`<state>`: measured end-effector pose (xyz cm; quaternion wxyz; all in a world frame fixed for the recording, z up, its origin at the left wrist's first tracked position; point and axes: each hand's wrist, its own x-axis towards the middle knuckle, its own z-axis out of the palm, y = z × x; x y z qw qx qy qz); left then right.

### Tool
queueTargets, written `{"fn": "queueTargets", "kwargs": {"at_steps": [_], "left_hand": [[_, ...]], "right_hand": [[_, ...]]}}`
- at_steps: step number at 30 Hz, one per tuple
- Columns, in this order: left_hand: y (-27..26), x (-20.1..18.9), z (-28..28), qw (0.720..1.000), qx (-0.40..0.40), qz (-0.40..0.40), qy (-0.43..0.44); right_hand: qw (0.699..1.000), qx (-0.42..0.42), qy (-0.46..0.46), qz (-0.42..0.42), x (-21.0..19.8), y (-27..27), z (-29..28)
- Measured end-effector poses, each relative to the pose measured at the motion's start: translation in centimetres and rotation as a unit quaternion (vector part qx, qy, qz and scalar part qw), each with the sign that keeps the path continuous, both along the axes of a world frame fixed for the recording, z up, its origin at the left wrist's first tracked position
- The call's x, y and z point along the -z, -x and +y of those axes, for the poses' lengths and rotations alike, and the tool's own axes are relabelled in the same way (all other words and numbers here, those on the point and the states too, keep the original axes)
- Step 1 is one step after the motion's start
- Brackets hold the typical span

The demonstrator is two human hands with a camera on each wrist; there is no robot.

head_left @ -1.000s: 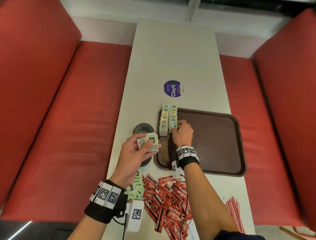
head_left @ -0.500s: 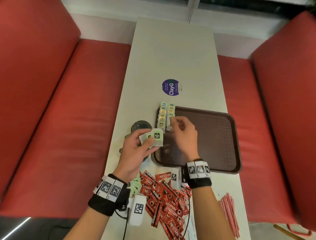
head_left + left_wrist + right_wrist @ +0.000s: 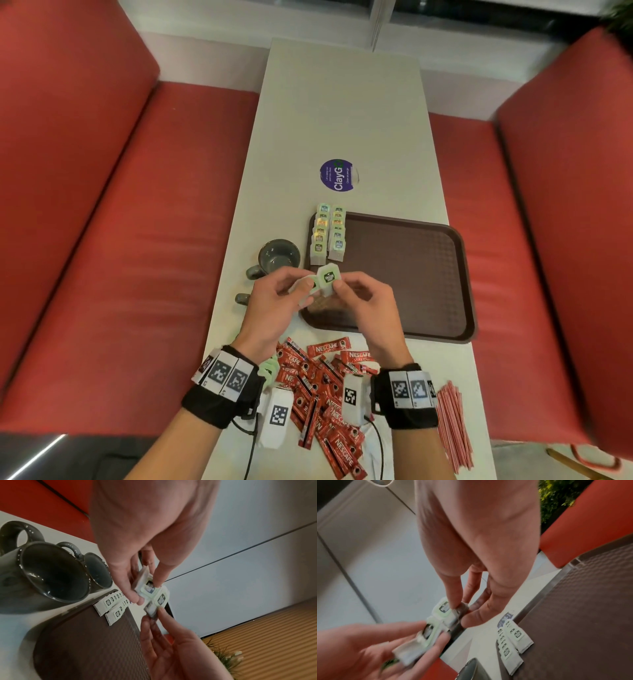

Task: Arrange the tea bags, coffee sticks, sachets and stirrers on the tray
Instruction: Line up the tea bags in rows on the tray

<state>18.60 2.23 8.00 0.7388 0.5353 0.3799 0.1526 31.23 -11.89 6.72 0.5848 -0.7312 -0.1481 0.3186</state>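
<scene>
My left hand (image 3: 274, 305) clamps a small stack of pale green paper tea bags (image 3: 145, 586) as a ready supply. My right hand (image 3: 363, 301) pinches the top tea bag (image 3: 327, 279) between thumb and forefinger, apparently peeling it off. Beyond my fingertips, two overlapping rows (image 3: 327, 236) fill the brown plastic tray (image 3: 411, 274), awaiting it.

Tray (image 3: 411, 274): brown plastic, textured matt. Mugs (image 3: 51, 572): glossy grey glaze. Tea bags (image 3: 337, 236): paper. Benches (image 3: 137, 240): red, smooth upholstery.
</scene>
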Motion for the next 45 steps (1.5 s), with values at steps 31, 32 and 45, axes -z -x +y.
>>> {"fn": "queueTargets", "kwargs": {"at_steps": [31,32,45], "left_hand": [[1.2,-0.4,1.5,0.998,-0.054,0.022,-0.035],[1.2,-0.3,1.5,0.998,-0.055,0.023,-0.033],[1.0,-0.3,1.8,0.998,-0.048,0.02,-0.033]], "right_hand": [[0.943,0.078,0.272,-0.177,11.0,-7.7,7.5],[0.944,0.064,0.26,-0.192,11.1,-7.6,7.6],[0.925,0.034,0.289,-0.243,11.1,-7.5,9.2]]}}
